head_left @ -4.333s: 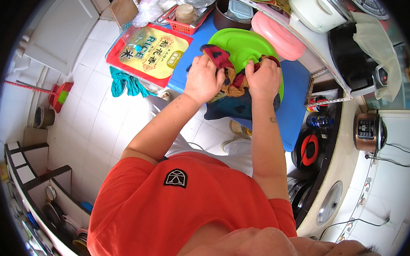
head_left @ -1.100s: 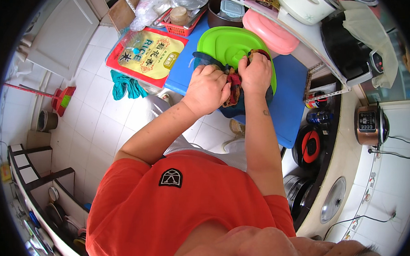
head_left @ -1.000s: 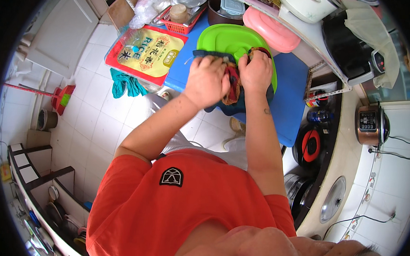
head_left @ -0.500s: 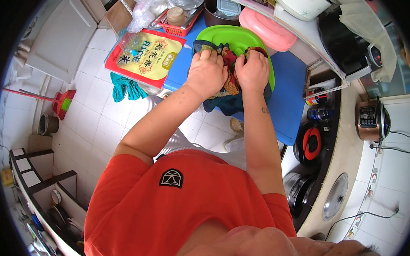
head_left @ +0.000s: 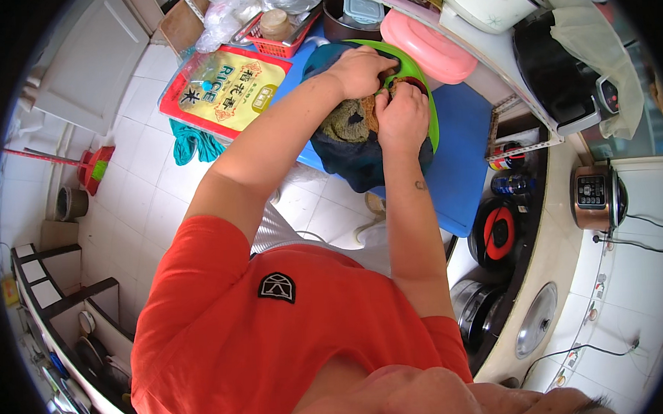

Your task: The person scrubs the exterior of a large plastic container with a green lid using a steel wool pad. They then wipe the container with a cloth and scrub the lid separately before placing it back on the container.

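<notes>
My left hand [head_left: 359,69] and my right hand [head_left: 402,119] are both closed on a bunched dark blue and brownish cloth [head_left: 350,136]. The cloth lies over a bright green basin [head_left: 429,106] that stands on a blue surface [head_left: 459,164]. My left hand sits at the far side of the bundle, inside the basin's rim. My right hand presses on the nearer part, and a dark fold hangs down over the blue surface's front edge. What lies under the cloth in the basin is hidden.
A red and yellow rice bag [head_left: 223,90] lies to the left, with a red basket [head_left: 279,32] behind it. A pink container [head_left: 428,47], a white cooker [head_left: 485,0] and a black appliance [head_left: 554,64] stand to the right. A teal rag [head_left: 195,142] lies on the tiled floor.
Both hands have shifted a little farther into the green basin. The cloth is bunched tighter, with more of its dark side showing than a second ago.
</notes>
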Available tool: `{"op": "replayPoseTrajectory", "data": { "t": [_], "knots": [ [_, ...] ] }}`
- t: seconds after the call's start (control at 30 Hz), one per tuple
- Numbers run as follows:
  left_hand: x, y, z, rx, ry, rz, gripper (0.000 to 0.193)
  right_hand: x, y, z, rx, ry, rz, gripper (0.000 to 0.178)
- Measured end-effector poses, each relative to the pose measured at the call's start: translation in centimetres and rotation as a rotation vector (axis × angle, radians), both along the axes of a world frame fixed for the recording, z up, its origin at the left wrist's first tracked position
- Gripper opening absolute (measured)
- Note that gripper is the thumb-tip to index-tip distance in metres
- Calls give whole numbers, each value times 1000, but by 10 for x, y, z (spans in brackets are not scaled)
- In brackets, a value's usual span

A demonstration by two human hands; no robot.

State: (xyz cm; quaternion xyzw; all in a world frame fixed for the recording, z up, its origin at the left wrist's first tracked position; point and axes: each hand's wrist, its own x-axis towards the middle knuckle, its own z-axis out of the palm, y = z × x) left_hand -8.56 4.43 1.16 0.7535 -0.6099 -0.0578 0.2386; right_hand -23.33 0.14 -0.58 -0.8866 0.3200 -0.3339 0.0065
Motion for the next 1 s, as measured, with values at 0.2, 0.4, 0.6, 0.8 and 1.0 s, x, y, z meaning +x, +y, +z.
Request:
{"op": "replayPoseTrajectory", "data": {
  "t": [0.2,0.4,0.6,0.8,1.0],
  "knots": [
    [15,-35,-6,56,139,-79,64,4,3,4,44,18,8,23],
    [-4,-21,6,69,18,-167,55,-3,2,6,56,58,-28,23],
    [-16,-17,4,60,-23,93,58,3,0,-2,11,45,-34,20],
    [-4,-31,1,46,6,-118,59,6,2,1,-1,53,-36,19],
    [-4,-28,-6,3,60,-220,48,-1,-1,-2,9,53,-19,22]
  ]
}}
